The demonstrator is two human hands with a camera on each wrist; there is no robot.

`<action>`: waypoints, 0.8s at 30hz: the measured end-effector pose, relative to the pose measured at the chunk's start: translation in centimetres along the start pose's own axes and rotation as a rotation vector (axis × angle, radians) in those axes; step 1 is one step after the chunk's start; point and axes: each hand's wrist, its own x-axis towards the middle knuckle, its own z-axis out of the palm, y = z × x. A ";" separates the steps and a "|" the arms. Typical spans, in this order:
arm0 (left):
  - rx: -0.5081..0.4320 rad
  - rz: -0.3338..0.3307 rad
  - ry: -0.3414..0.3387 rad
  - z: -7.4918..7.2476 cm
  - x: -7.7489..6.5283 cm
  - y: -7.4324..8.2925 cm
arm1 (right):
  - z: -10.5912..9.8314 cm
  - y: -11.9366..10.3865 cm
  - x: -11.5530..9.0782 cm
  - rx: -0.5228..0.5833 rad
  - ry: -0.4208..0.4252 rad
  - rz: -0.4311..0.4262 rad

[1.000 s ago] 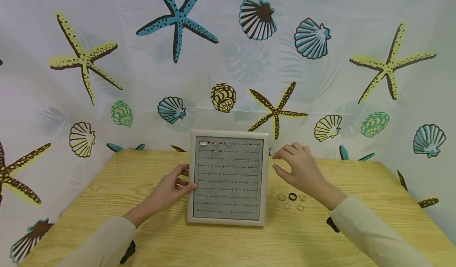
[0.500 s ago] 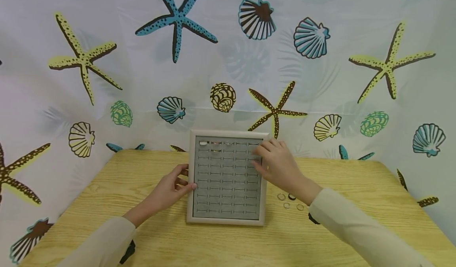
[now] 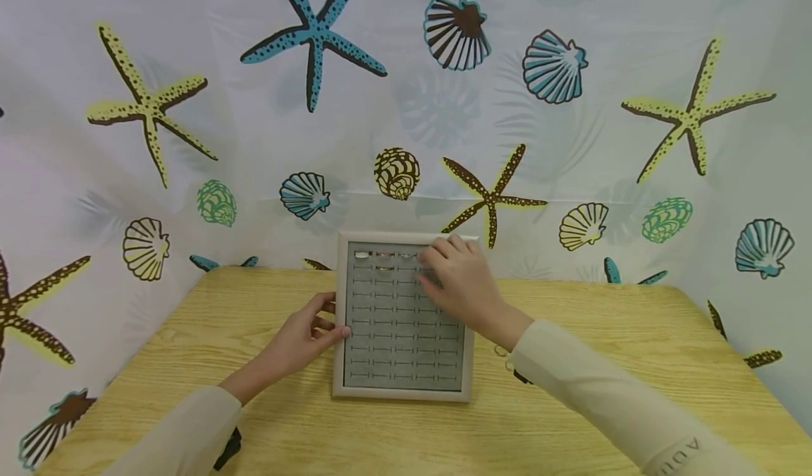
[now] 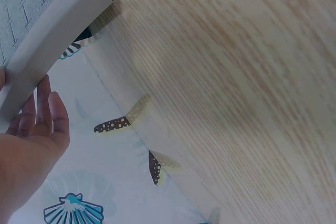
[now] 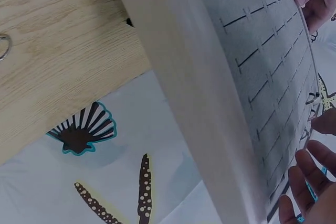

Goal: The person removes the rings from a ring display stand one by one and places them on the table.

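here, ring board (image 3: 406, 321) behind right fingers (image 3: 439, 254)

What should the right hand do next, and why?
Maybe ease the right hand toward a bare slot: it's near the top-row rings, and the left hand holds the ring board. I can't tell if the right holds anything.

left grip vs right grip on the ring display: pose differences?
Position: the left grip is at the left edge of the ring display; the right grip is in front of its upper right part.
Height in the head view: left grip lower, right grip higher.
Contact: left grip holds the edge; whether right grip pinches anything, I can't tell.
Shared: both bare, each in a beige sleeve.
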 end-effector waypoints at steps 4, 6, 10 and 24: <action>0.012 0.009 0.008 0.0 -0.1 0.0 | 0.5 -0.4 0.5 -0.029 0.010 0.018; 0.016 0.015 0.011 0.0 -0.1 -0.1 | 0.7 -0.5 0.7 -0.038 0.013 0.026; 0.019 0.019 0.011 0.0 -0.1 -0.1 | 1.1 -0.6 0.9 -0.040 0.025 0.040; 0.019 0.016 0.009 0.1 0.1 -0.4 | 2.1 -0.8 1.4 -0.083 0.116 0.057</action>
